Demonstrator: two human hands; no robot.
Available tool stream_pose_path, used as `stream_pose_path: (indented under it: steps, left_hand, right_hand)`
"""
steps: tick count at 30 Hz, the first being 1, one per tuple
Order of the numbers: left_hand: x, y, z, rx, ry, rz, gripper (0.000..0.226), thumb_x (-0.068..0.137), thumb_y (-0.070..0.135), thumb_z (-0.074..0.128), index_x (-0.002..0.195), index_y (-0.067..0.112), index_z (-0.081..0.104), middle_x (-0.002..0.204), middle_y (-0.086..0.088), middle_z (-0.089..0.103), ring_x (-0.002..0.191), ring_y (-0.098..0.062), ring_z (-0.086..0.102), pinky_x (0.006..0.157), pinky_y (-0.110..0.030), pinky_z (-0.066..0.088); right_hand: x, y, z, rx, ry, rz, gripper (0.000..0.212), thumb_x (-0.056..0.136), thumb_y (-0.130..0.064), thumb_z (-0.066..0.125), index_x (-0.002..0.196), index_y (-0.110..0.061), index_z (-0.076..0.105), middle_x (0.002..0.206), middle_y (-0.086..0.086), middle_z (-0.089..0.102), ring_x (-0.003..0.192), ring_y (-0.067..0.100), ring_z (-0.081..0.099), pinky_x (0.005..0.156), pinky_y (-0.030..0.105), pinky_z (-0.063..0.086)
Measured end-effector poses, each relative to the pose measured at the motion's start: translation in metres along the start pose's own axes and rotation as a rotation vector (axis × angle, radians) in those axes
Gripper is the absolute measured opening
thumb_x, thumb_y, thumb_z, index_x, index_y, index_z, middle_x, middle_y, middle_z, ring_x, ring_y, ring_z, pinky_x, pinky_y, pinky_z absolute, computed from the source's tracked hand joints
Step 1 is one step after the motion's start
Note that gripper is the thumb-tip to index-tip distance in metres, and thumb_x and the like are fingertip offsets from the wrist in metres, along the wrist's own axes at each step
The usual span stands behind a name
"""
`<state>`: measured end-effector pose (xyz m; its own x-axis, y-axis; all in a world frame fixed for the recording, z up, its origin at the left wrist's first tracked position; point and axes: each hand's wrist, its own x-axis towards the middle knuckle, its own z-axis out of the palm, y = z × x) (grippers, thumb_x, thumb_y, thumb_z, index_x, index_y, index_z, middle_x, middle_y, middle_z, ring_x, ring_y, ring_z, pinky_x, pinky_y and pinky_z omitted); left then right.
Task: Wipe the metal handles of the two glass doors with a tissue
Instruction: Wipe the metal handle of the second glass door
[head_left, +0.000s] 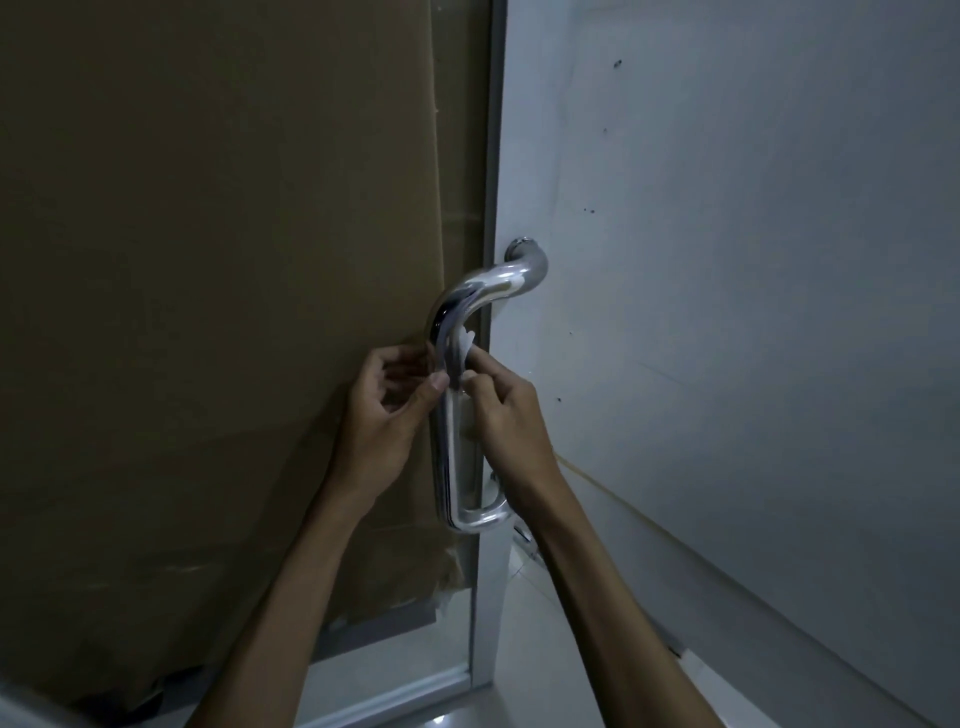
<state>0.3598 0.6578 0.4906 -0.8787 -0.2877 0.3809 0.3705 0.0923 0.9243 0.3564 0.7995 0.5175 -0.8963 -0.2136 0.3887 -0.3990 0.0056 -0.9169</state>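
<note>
Wiping | tissue (464, 347) pinched by right hand (506, 415) at handle (451, 415) | left hand (387, 415) at 9 o'clock, fingers curled, grip unclear

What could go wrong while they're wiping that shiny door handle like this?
The tissue is only a small scrap pinched at the right hand's fingertips, so it might tear or slip out. Most of the handle, including its top bend and bottom curve, lies outside the tissue and could be missed. The left hand touches the bar bare, possibly leaving fresh smudges.
</note>
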Motion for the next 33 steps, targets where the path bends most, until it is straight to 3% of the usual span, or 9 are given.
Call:
stream_pose_path:
  steps: [6, 10, 12, 14, 17, 19, 23, 29, 33]
  left_hand:
    - [0.0, 0.0, 0.004, 0.023, 0.036, 0.018, 0.016, 0.094, 0.018, 0.076, 0.105, 0.02, 0.065, 0.098, 0.012, 0.074, 0.094, 0.0, 0.068, 0.08, -0.016, 0.052]
    - [0.003, 0.002, 0.005, -0.014, 0.02, 0.005, 0.017, 0.093, 0.014, 0.076, 0.105, 0.018, 0.065, 0.103, 0.002, 0.073, 0.093, 0.0, 0.068, 0.079, -0.016, 0.053]
    - [0.004, 0.002, 0.005, -0.022, 0.024, 0.002, 0.016, 0.093, 0.012, 0.076, 0.104, 0.018, 0.066, 0.101, 0.002, 0.073, 0.091, 0.001, 0.069, 0.079, -0.015, 0.053]
    - [0.004, 0.001, 0.005, -0.047, 0.024, -0.002, 0.017, 0.093, 0.01, 0.076, 0.105, 0.014, 0.066, 0.101, 0.0, 0.073, 0.091, 0.0, 0.07, 0.08, -0.015, 0.053]
    - [0.004, 0.0, 0.003, -0.061, 0.019, -0.002, 0.017, 0.092, 0.008, 0.076, 0.106, 0.011, 0.065, 0.099, 0.002, 0.074, 0.092, -0.001, 0.071, 0.081, -0.015, 0.054]
    - [0.005, 0.0, 0.002, -0.05, 0.005, -0.011, 0.017, 0.092, 0.008, 0.076, 0.104, 0.013, 0.066, 0.095, 0.006, 0.076, 0.09, 0.0, 0.071, 0.08, -0.015, 0.054]
    - [0.008, -0.002, -0.001, -0.05, -0.012, -0.013, 0.017, 0.091, 0.011, 0.077, 0.102, 0.016, 0.066, 0.093, 0.013, 0.077, 0.091, 0.0, 0.071, 0.081, -0.016, 0.054]
    - [0.007, -0.003, -0.002, -0.062, -0.02, -0.018, 0.018, 0.092, 0.011, 0.076, 0.106, 0.011, 0.065, 0.099, 0.003, 0.074, 0.093, -0.004, 0.071, 0.082, -0.018, 0.055]
    - [0.008, -0.002, -0.003, -0.067, -0.034, -0.027, 0.018, 0.091, 0.013, 0.077, 0.105, 0.012, 0.065, 0.099, 0.002, 0.074, 0.094, -0.004, 0.071, 0.082, -0.019, 0.055]
  right_hand:
    - [0.015, -0.017, -0.01, 0.248, 0.064, 0.135, 0.039, 0.101, -0.027, 0.043, 0.123, -0.012, 0.072, 0.116, 0.007, 0.076, 0.112, 0.018, 0.071, 0.102, 0.041, 0.056]
    - [0.003, -0.027, -0.002, 0.104, -0.028, 0.029, 0.034, 0.104, -0.008, 0.042, 0.122, -0.023, 0.067, 0.105, 0.001, 0.074, 0.104, 0.021, 0.07, 0.09, 0.03, 0.058]
    - [0.013, -0.033, -0.014, 0.307, -0.046, 0.13, 0.023, 0.101, -0.018, 0.046, 0.094, -0.018, 0.068, 0.084, 0.001, 0.067, 0.083, 0.024, 0.068, 0.083, 0.04, 0.056]
    - [0.021, -0.042, -0.026, 0.608, 0.04, 0.233, 0.022, 0.097, -0.022, 0.051, 0.076, -0.016, 0.057, 0.075, 0.002, 0.053, 0.073, 0.015, 0.06, 0.082, 0.03, 0.049]
    - [0.028, -0.041, -0.032, 1.103, 0.027, 0.365, 0.028, 0.099, -0.022, 0.048, 0.079, -0.01, 0.064, 0.094, 0.009, 0.071, 0.108, 0.021, 0.068, 0.109, 0.029, 0.045]
    - [0.029, -0.044, -0.027, 1.084, 0.016, 0.38, 0.037, 0.101, -0.018, 0.045, 0.084, -0.007, 0.075, 0.095, 0.009, 0.076, 0.102, 0.019, 0.072, 0.101, 0.027, 0.05]
    - [0.042, -0.056, -0.042, 1.184, 0.11, 0.416, 0.064, 0.093, -0.017, 0.048, 0.153, 0.004, 0.04, 0.14, 0.031, 0.06, 0.12, 0.035, 0.068, 0.115, 0.041, 0.046]
    - [0.051, -0.064, -0.052, 1.047, 0.146, 0.481, 0.045, 0.099, -0.015, 0.044, 0.131, 0.016, 0.052, 0.138, 0.036, 0.058, 0.134, 0.043, 0.056, 0.121, 0.048, 0.038]
    - [0.067, -0.07, -0.058, 1.034, 0.23, 0.444, 0.052, 0.102, -0.017, 0.039, 0.142, 0.016, 0.044, 0.139, 0.037, 0.056, 0.134, 0.044, 0.055, 0.122, 0.047, 0.037]
